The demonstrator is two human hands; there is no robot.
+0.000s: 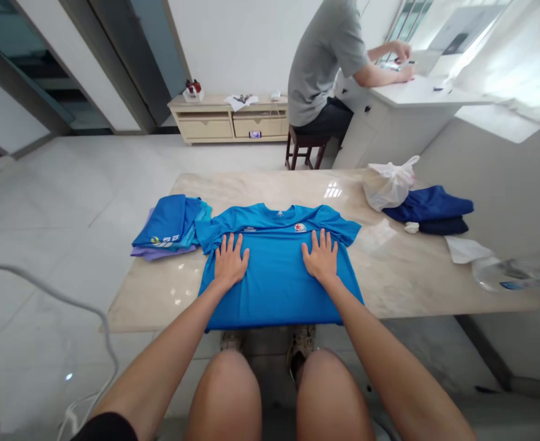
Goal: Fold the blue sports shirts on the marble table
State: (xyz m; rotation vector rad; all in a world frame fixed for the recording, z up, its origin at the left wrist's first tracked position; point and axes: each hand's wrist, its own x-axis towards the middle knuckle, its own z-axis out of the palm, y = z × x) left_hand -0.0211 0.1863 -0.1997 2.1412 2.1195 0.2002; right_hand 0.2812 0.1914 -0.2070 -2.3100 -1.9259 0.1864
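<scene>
A blue T-shirt (274,282) lies spread on the marble-look table, its collar toward the far side and its hem at the near edge. Small white lettering and a round badge with a red star show on its chest. My left hand (231,262) rests flat on the left part of the chest, fingers apart. On the right part, below the badge, my right hand (321,257) is likewise flat with spread fingers. Left of the shirt, touching or close to its sleeve, sits a stack of folded clothes (171,223) in blue, turquoise and purple.
The table (407,275) also bears a white plastic bag (387,184), dark blue clothing (430,208), a paper sheet (467,250) and a clear plastic bottle (518,272) at right. Beyond it a person (325,61) sits on a stool. A grey cable (67,297) hangs at left.
</scene>
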